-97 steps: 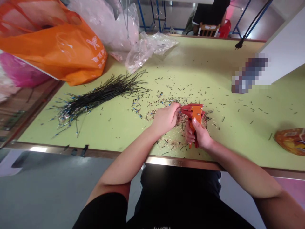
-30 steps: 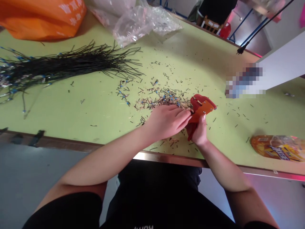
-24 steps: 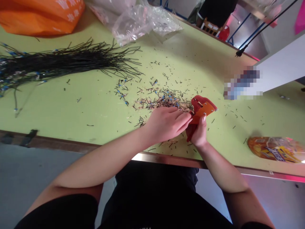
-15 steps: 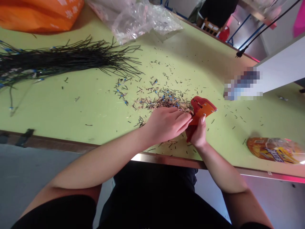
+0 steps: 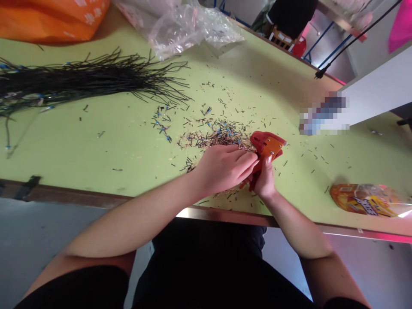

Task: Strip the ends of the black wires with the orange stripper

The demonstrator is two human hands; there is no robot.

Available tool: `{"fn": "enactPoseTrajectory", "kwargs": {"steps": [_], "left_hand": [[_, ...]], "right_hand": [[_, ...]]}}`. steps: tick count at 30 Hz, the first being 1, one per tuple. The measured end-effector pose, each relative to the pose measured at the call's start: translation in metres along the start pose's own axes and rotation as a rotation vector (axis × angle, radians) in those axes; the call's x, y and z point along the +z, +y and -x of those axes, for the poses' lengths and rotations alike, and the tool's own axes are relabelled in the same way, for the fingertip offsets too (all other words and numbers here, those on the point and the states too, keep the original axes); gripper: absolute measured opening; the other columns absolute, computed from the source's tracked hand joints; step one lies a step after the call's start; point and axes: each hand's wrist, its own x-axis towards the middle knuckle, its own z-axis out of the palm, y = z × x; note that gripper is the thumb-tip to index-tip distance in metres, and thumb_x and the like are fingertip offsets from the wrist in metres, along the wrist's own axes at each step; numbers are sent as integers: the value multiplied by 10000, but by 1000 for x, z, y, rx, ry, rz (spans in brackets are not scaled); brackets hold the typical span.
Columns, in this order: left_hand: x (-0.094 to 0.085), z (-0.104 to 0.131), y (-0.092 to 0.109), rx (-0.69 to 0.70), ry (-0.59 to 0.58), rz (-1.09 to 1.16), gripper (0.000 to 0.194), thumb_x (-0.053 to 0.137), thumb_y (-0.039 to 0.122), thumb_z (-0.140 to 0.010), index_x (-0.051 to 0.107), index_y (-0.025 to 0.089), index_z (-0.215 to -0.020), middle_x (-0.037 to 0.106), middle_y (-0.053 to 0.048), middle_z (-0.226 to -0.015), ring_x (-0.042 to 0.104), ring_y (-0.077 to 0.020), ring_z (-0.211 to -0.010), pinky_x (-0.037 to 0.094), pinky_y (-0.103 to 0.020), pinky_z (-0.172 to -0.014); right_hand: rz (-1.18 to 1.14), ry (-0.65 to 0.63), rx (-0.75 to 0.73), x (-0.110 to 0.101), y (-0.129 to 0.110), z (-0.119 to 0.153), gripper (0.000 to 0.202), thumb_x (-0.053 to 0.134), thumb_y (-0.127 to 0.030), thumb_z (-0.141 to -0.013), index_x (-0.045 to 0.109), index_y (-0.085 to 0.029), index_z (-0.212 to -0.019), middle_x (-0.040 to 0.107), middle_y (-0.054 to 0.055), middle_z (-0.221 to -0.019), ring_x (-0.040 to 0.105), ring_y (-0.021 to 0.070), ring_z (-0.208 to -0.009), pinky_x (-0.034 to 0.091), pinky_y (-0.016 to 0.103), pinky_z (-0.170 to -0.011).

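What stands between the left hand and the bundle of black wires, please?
Only small cut pieces, scattered on the green table between the left hand and the bundle of black wires. Nothing taller visibly stands in the way.

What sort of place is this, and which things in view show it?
Probably a wiring workshop: a bundle of black wires lies on the green worktable, offcuts are strewn nearby, and the right hand grips a wire stripper.
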Motion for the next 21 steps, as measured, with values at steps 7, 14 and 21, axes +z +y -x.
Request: {"fn": "enactPoseTrajectory", "kwargs": {"steps": [7,14,21], "left_hand": [[0,2,-14,-198,46,224,156,566,248,-1080,685,210,-988,742,10,-741,646,-121,-630,457,-269,-595],[1,5,-35,-498,-11,442,256,427,264,-1099,675,204,-1116,723,-9,-830,589,-122,-615,459,-268,-607],[11,11,-42,-535,-185,393,187,477,326,-1090,582,207,-1190,750,-19,-876,691,-163,-729,517,-306,-710]], "right_hand": [[-210,-132,37,-2,-22,-7,665,379,-911,-915,583,-299,-752,390,9,-581,585,258,-647,625,470,-639],[-471,-316,191,-13,-30,-13,641,572,-815,-929,640,-313,-1322,624,-10,-733,564,176,-554,586,398,-594],[-419,-539,265,-17,-22,-8,737,486,-932,-874,691,-226,-933,611,24,-686,639,210,-630,622,442,-686]]}}
